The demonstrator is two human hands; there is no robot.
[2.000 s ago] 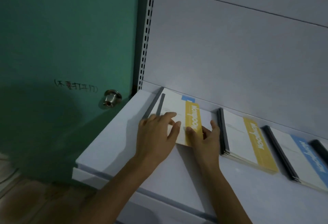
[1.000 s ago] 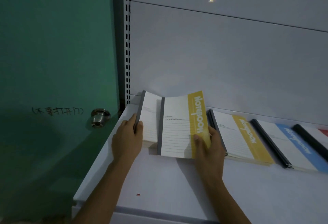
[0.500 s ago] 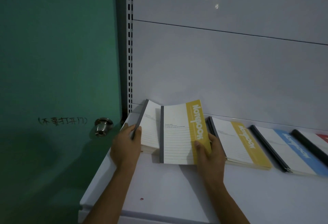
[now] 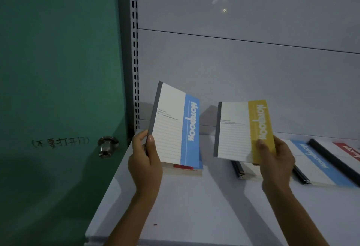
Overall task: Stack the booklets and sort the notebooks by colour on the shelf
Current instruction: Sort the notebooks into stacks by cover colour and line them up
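My left hand (image 4: 145, 160) grips the lower spine corner of a blue-striped notebook (image 4: 175, 125), lifted upright above the white shelf (image 4: 194, 206). My right hand (image 4: 276, 160) pinches the bottom edge of a yellow-striped notebook (image 4: 241, 131), raised beside it. Under the blue one lies a small pile (image 4: 185, 169) with red and blue covers showing. Behind the yellow notebook sits another stack (image 4: 241, 171), mostly hidden. Further right lie a blue-striped stack (image 4: 315, 166) and a red-striped stack (image 4: 348, 150).
A green door (image 4: 58, 70) with a metal knob (image 4: 106, 146) stands left of the shelf. A slotted upright (image 4: 135, 51) marks the shelf's left edge, with grey back panels (image 4: 233, 60) behind. The shelf front edge runs along the bottom.
Both hands lifted notebooks off the left pile: the right hand raised the yellow one and moved it right, the left hand raised the blue one that lay under it.
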